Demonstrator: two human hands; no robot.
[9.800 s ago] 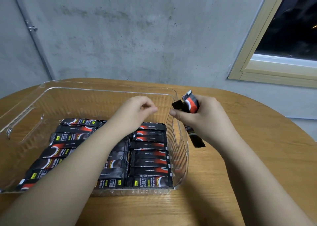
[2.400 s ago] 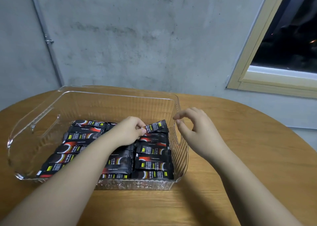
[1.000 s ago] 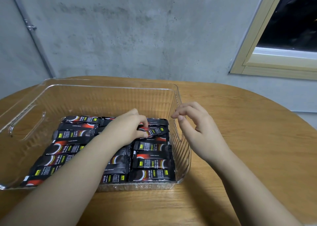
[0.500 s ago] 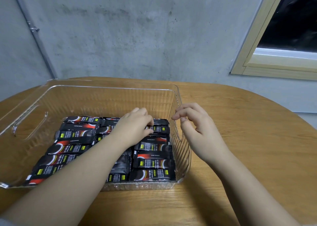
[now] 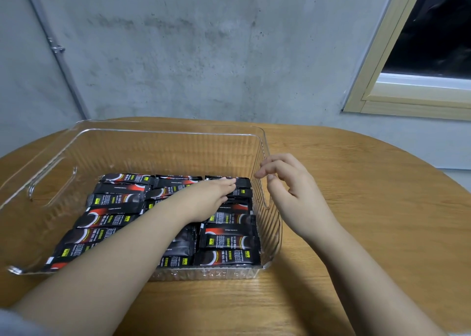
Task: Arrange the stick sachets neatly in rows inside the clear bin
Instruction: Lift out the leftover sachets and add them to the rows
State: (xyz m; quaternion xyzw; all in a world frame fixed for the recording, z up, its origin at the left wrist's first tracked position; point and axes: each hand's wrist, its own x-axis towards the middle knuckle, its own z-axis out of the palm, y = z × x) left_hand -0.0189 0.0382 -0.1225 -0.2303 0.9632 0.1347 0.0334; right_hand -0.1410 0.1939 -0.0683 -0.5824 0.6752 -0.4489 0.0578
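Note:
A clear bin (image 5: 163,134) stands on the round wooden table. Several black stick sachets (image 5: 229,241) lie flat in three rows on its floor. My left hand (image 5: 209,198) is inside the bin, fingers stretched flat over the far sachets of the right row, fingertips resting on the farthest one (image 5: 243,182). It grips nothing. My right hand (image 5: 288,190) hovers just outside the bin's right wall, fingers loosely curled and apart, holding nothing. My left forearm hides part of the middle row.
The wooden table (image 5: 356,208) stretches to the right of the bin. A grey concrete wall (image 5: 204,55) rises behind, with a window frame (image 5: 377,80) at the upper right and a metal pipe (image 5: 58,50) at the left.
My left hand laid the last sachet down at the far end of the right row and flattened out over it. My right hand stayed beside the bin's wall, empty.

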